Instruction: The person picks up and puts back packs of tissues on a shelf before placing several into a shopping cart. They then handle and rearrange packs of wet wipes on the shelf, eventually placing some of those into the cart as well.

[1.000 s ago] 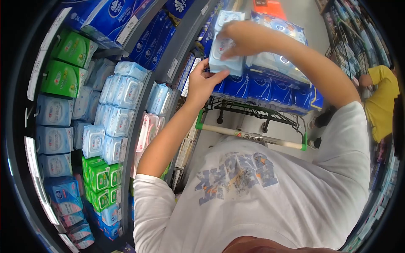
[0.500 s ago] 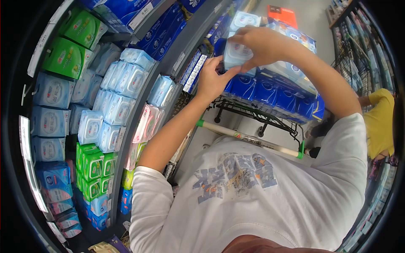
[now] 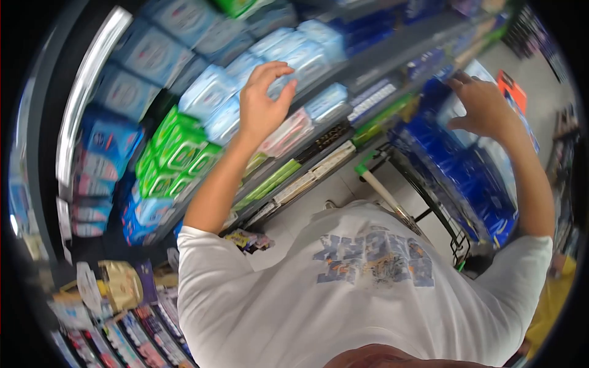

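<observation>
My left hand [image 3: 265,103] is raised in front of the shelf, thumb and fingers apart with nothing between them. Stacked light-blue wipes packs [image 3: 211,95] are right behind it, and a pink pack [image 3: 289,131] lies just below. Over at the shopping cart, my right hand [image 3: 485,109] is spread above the load, its fingers by a pale-blue pack [image 3: 453,113]. Large dark-blue wrapped packs [image 3: 466,178] fill the cart beneath that hand.
Green wipes packs [image 3: 181,156] stand lower on the shelf. The cart's pale handle [image 3: 388,195] crosses in front of me. An orange-red box [image 3: 511,91] shows beyond the right hand. At the far right is a person in yellow [image 3: 552,303].
My view has turned toward the shelf. The left hand has left the pale-blue pack in the cart and moved left to the shelved wipes. The right hand remains over the cart, fingers spread.
</observation>
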{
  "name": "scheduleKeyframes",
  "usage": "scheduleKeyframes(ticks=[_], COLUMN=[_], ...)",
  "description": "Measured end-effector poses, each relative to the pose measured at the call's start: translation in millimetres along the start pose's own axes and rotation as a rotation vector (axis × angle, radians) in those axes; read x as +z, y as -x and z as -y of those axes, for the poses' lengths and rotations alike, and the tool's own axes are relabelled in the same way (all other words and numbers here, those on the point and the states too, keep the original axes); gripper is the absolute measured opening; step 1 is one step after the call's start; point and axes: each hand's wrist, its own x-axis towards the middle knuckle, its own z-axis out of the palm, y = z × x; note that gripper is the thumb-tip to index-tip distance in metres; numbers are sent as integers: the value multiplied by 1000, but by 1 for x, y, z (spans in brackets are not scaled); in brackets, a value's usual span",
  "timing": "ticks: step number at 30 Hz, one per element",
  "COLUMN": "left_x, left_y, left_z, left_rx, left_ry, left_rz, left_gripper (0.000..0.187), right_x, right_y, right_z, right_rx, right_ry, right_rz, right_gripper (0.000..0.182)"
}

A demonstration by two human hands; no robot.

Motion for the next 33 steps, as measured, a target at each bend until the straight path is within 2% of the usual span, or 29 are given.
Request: scheduleKeyframes(ticks=[1,2,4,6,8,9,10,12,16,18,20,22,24,25,26,30,32,33], left_x=[-15,-29,-55,-80,-100,-109,-118,-133,-152,-159,-159,-160,-160,-160,-161,-163,-162,-161], left_y=[1,2,5,9,11,13,15,17,18,11,11,12,15,16,16,16,17,19], left_z=[7,15,30,42,54,59,65,77,89,92,93,95,96,97,98,95,93,92], left_rx=[77,57,89,60,61,-4,-11,-150,-269,-409,-435,-452,-412,-416,-409,-437,-412,-354], left_ry=[-124,-138,-305,-413,-634,-705,-710,-855,-953,-941,-929,-916,-881,-858,-853,-829,-827,-798], left_rz=[-23,-40,-67,-44,-10,48,41,179,242,399,418,434,390,369,370,347,348,292], left_gripper=[20,20,20,25,36,48,48,57,66,71,71,71,54,51,51,56,59,58], right_x=[-12,-19,-30,-31,-29,-30,-31,-30,-39,-35,-31,-38,-45,-49,-52,-54,-55,-57], right_y=[-6,-16,-34,-65,-100,-116,-132,-164,-203,-222,-239,-248,-255,-257,-259,-259,-253,-249], right_z=[14,26,46,65,94,111,129,167,249,283,311,332,346,351,354,357,349,344], right_rx=[-32,-60,-293,-363,-477,-499,-520,-587,-676,-726,-794,-783,-761,-707,-648,-619,-666,-644], right_ry=[-43,-34,-182,-184,-234,-255,-277,-264,-154,-126,-230,-236,-238,-186,-135,-78,-136,-136], right_rz=[-1,-3,-82,-66,-167,-185,-202,-241,-312,-356,-617,-602,-585,-490,-395,-395,-501,-489], right_gripper=[70,70,64,62,60,60,61,66,71,74,67,65,64,70,76,74,48,48])
